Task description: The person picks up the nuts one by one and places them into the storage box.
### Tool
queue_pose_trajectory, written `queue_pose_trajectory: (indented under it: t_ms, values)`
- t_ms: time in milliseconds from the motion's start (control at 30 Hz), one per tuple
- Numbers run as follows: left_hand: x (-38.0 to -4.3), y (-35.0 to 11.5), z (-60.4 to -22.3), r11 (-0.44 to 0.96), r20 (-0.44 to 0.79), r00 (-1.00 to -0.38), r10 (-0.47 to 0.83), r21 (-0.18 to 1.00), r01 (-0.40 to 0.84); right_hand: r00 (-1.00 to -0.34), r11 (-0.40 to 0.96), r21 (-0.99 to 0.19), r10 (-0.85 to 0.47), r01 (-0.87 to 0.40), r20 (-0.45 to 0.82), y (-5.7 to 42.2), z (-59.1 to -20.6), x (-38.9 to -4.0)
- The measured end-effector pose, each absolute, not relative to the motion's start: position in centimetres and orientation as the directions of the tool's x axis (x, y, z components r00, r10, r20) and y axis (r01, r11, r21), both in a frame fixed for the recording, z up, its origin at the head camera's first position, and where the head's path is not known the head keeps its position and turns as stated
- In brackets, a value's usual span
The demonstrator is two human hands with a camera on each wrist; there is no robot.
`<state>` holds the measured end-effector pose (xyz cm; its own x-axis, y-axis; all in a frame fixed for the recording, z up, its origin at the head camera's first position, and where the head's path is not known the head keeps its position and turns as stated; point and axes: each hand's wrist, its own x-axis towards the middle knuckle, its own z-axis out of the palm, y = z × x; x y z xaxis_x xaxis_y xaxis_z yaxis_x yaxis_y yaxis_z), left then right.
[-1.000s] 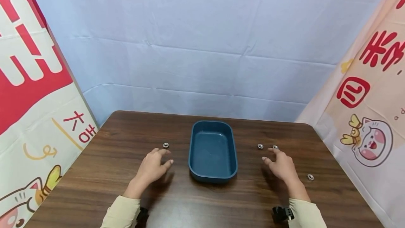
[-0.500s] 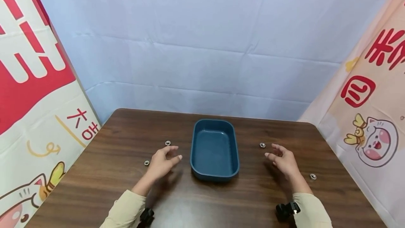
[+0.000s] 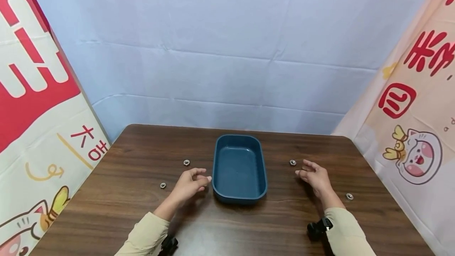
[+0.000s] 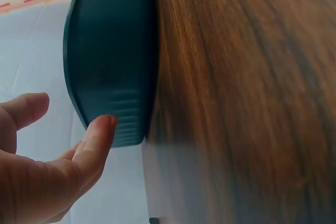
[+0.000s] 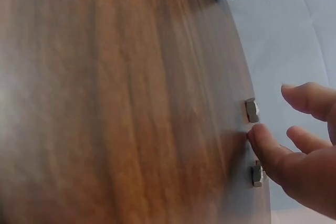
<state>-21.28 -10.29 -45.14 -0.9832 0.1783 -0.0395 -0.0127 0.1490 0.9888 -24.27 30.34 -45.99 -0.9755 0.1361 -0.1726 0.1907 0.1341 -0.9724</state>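
Observation:
A dark blue rectangular box (image 3: 239,200) stands at the middle of the wooden table. My left hand (image 3: 190,185) hovers just left of its wall, thumb and fingers apart in the left wrist view, with no object visible between them. Two metal nuts lie left of the box: one hex nut (image 3: 186,162) farther back, another nut (image 3: 162,185) nearer. My right hand (image 3: 316,179) is right of the box, close to a hex nut (image 3: 292,162), its fingers loosely bent. The right wrist view shows a second nut (image 5: 256,174) beside its fingers, hidden from the head view.
Another nut (image 3: 349,196) lies on the table (image 3: 234,224) to the right of my right forearm. A pale cloth (image 3: 227,70) hangs behind the table, with printed banners at either side.
My left hand has moved right, up to the box, uncovering the nearer left nut. The right hand has shifted only slightly; the nut seen at its fingertip is now hidden in the head view.

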Motion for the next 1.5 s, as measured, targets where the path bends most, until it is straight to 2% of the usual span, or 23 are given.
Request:
queue_pose_trajectory:
  t_ms: [167, 400, 833, 1033, 1267, 1500]
  values:
    - [-21.2, -10.1, -45.0, 0.154, -0.064, -0.978, 0.199, 0.987, -0.034, -0.970, 0.182, -0.963, 0.174, 0.201, -0.170, 30.5, -46.3, -25.0]
    - [-21.2, -9.7, -45.2, 0.069, -0.107, -0.962, 0.250, 0.993, -0.092, -0.962, 0.376, -0.897, 0.226, 0.232, -0.153, 30.9, -46.7, -26.3]
    - [-21.0, -9.2, -45.5, 0.014, -0.158, -0.946, 0.282, 0.987, -0.161, -0.937, 0.535, -0.795, 0.331, 0.288, -0.116, 30.0, -46.9, -28.2]
    - [-20.9, -9.2, -45.8, -0.005, -0.165, -0.940, 0.298, 0.985, -0.174, -0.948, 0.598, -0.752, 0.300, 0.276, -0.110, 29.8, -46.9, -28.4]
    - [-20.9, -9.3, -46.0, -0.012, -0.166, -0.937, 0.308, 0.984, -0.178, -0.961, 0.690, -0.688, 0.272, 0.224, -0.040, 29.9, -47.2, -28.5]
    - [-21.0, -9.3, -45.9, -0.024, -0.161, -0.941, 0.297, 0.984, -0.176, -0.972, 0.714, -0.672, 0.231, 0.197, -0.039, 29.8, -47.2, -28.6]
